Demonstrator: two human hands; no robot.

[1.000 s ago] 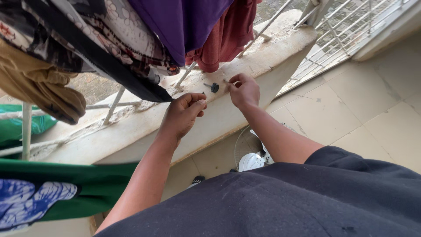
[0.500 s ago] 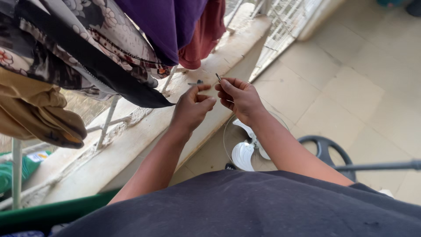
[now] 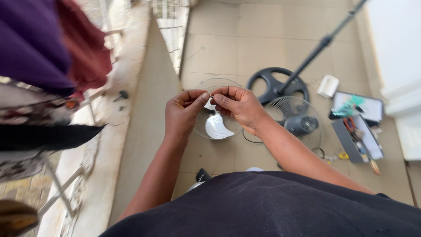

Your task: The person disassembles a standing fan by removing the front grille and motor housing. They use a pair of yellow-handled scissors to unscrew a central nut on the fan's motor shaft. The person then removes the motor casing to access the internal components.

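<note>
Both hands meet at chest height, left hand (image 3: 183, 112) and right hand (image 3: 239, 106) each in a pinching grip on a small thin part (image 3: 211, 96), above the white fan blade (image 3: 218, 127).

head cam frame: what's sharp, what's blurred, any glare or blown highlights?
Head view: both hands, left hand and right hand, are fairly sharp, though the small part pinched between them is too tiny to identify. Hanging clothes at left are smeared by motion blur, and the ledge is soft. White wall at right is overexposed. Soft daylight, no hard shadows on the tiled floor.
</note>
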